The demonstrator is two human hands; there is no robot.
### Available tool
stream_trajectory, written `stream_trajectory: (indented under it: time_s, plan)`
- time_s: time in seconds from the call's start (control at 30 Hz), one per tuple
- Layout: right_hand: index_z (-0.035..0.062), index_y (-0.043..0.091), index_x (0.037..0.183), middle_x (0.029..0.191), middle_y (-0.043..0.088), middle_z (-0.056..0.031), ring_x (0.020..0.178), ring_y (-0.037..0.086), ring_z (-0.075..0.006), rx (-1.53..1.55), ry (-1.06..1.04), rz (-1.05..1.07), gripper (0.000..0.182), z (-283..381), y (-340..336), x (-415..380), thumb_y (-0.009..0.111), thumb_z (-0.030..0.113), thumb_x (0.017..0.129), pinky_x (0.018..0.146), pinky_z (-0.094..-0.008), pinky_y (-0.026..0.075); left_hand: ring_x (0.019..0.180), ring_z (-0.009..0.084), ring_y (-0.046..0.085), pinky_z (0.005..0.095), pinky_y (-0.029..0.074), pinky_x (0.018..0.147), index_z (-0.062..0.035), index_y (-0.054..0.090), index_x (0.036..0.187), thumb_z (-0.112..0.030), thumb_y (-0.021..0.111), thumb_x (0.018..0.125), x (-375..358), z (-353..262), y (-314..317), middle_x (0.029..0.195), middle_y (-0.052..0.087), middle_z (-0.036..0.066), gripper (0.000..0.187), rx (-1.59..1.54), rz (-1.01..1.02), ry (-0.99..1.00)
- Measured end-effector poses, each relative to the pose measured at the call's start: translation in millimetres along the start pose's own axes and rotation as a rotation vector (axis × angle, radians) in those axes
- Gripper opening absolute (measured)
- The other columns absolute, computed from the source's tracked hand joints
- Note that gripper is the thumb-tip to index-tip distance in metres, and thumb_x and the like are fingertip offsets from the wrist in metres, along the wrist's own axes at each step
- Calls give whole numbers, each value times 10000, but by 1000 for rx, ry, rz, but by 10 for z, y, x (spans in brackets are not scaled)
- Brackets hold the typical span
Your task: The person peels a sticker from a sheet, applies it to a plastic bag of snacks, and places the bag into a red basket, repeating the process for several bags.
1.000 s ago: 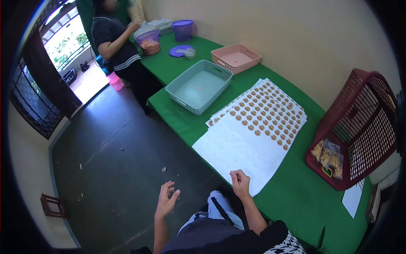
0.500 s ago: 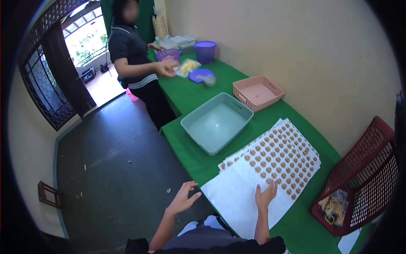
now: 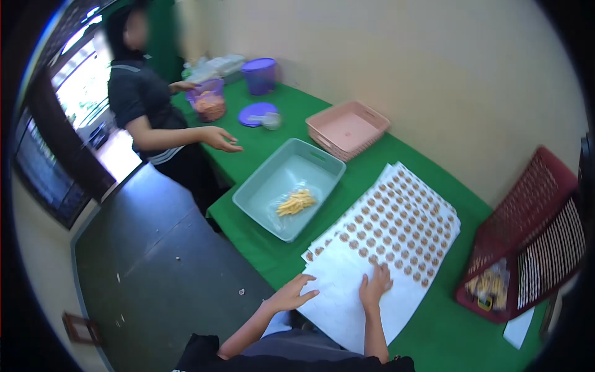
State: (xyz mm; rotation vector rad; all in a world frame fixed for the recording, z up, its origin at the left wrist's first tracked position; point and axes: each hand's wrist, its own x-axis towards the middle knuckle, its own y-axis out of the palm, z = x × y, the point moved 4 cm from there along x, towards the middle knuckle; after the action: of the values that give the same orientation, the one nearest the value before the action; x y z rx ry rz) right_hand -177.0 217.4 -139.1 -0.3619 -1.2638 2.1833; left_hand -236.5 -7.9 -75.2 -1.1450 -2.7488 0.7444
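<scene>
White sticker sheets (image 3: 378,260) fanned flat on green bench (image 3: 427,328), near edge, within easy reach; left hand (image 3: 291,296) open, fingers spread, pinning sheet corner at bench edge; right hand (image 3: 374,286) flat, fingertips at row of brown stickers, grasping nothing; red basket (image 3: 527,242) tipped on side at right; teal tray (image 3: 290,187) beyond holds snack bag (image 3: 295,201); co-worker's hand (image 3: 220,137) open beside tray; pink basket (image 3: 347,128) farther, by wall.

A small home snack-packing room: green-clothed table (image 3: 434,322), label sheets (image 3: 396,242), plastic baskets (image 3: 347,129).
</scene>
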Motion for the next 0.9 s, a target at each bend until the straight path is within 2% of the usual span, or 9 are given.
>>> stream_trajectory:
  time_s: [0.17,0.23,0.27,0.3,0.37,0.4,0.6,0.73,0.9]
  plan:
    - [30,444,1115,1231,335,-168,1195,250,-299,-28,-36,-180,411,71,43,-40,530,126,724,938,-520,168,982,284,475,347,385,834,-15,430,1109,-334,524,806,267,-146,117,1082,445,166,450,82,370,111]
    - [39,466,1078,1196,367,-156,1173,282,-289,43,-35,-287,382,53,50,-69,543,137,717,934,-518,187,990,282,466,354,384,834,-15,432,1102,-337,518,810,350,-146,158,1082,443,156,444,171,402,218]
    - [45,465,1076,1195,363,-161,1150,302,-300,66,-37,-339,383,48,45,-93,550,180,727,940,-512,187,1082,326,407,368,344,892,-15,407,1148,-365,511,806,383,-150,185,1170,390,204,500,201,490,202]
    - [45,465,1076,1195,363,-161,1150,302,-300,51,22,-362,383,79,18,-131,550,180,727,940,-512,187,1082,326,407,368,344,892,-15,407,1148,-365,511,806,382,-138,238,1170,390,204,500,205,551,226]
    - [44,462,1082,1187,368,-171,1121,322,-320,-155,191,-370,391,163,-25,-169,542,224,745,948,-508,181,1192,388,263,396,267,959,-19,351,1215,-423,485,802,409,-35,282,1266,266,278,593,364,589,132]
    - [31,456,1091,1176,351,-183,1115,299,-325,-188,213,-404,404,167,-22,-184,523,264,768,957,-497,174,1226,437,111,439,189,989,-32,289,1264,-502,447,789,418,19,309,1311,95,318,686,379,738,9]
    - [44,486,1081,1155,391,-176,1099,327,-339,-214,224,-444,386,172,19,-235,513,275,772,957,-507,179,1194,506,72,491,204,964,-44,255,1281,-563,418,770,437,175,358,1309,-11,334,745,565,1047,38]
    - [46,523,1041,1117,440,-160,1081,357,-352,-209,202,-497,354,171,70,-243,518,268,765,948,-519,196,1181,524,64,473,232,956,-32,248,1281,-554,420,775,504,193,340,1283,-2,373,747,532,1147,63]
    - [42,523,1044,1116,444,-166,1073,365,-366,-205,195,-508,353,180,100,-242,514,257,764,940,-527,207,1152,559,64,501,226,945,-22,232,1285,-562,397,779,539,227,327,1275,-34,381,758,510,1209,122]
